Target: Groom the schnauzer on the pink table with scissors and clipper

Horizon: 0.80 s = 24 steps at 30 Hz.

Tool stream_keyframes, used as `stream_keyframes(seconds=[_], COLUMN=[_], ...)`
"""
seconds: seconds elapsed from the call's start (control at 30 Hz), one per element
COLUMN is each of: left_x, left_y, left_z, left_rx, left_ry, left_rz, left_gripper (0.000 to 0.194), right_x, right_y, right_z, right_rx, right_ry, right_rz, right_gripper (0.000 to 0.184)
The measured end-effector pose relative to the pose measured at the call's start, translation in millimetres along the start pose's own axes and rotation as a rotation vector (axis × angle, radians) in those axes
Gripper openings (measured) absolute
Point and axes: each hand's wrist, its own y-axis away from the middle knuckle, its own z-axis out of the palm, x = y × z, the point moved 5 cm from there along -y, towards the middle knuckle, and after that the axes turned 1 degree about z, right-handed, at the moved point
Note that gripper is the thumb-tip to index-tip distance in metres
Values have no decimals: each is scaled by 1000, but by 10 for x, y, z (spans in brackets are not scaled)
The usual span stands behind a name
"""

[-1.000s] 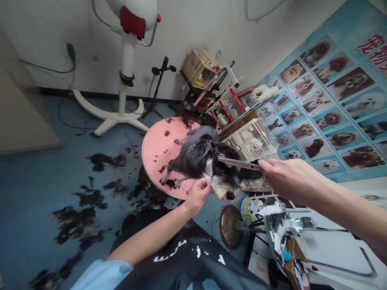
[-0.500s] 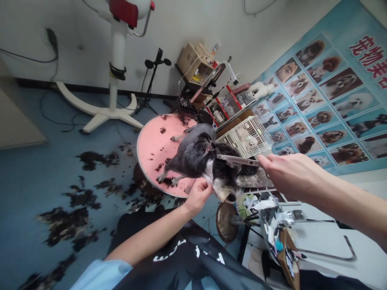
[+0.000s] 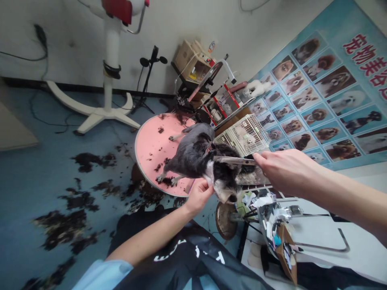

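Observation:
A dog [image 3: 193, 151] with close-clipped grey fur on its body and longer black-and-pale hair on its head stands on the round pink table [image 3: 148, 139]. Its head leans out over the near right rim. My left hand [image 3: 199, 196] is closed in a pinch on the pale ear [image 3: 209, 171] beside the head. From the right, my right hand [image 3: 275, 165] grips thinning shears [image 3: 234, 160]. Their toothed blade lies level across the dark hair on top of the head, and the blades look nearly together. The finger loops are hidden in my fingers.
Clumps of cut hair [image 3: 65, 225] litter the blue floor on the left. A white wheeled stand [image 3: 104, 114] stands behind. Beyond the dog are a wire cage [image 3: 249, 135] and shelves. A round stool [image 3: 226, 221] and a cluttered bin [image 3: 272, 217] are at the near right.
The whole view has shifted slightly, with the background sliding left. The shears have come a little left and lie flatter across the head. My left hand keeps its pinch on the ear.

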Motion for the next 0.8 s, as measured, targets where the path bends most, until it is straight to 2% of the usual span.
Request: stream_keyframes(seconds=[0.07,0.2,0.33,0.47,0.6,0.7,0.8], left_x=[8,26,26,31,55,52,39], left_y=[3,6,9,13,20,28,35], left_z=[10,29,33,19,32,40,34], left_rx=[2,-3,-4,18,23,25,27], left_ry=[14,17,12,-29,-41,-27,-35], left_rz=[-9,-10,-16,-9,-6,-30,-36], left_gripper=[49,49,50,53,54,53,53], right_x=[2,-12,-8,-3,49,85,118], right_y=[-4,-9,-16,-27,-45,-62,-81], right_z=[-3,-62,-55,-91,-92,-113,-100], right_rx=[-38,13,-42,0,-39,-15,-32], right_ry=[-10,-16,-25,-38,-84,-88,-88], right_rz=[4,-12,-1,-31,-23,-36,-55], right_gripper=[23,18,21,16,17,12,18])
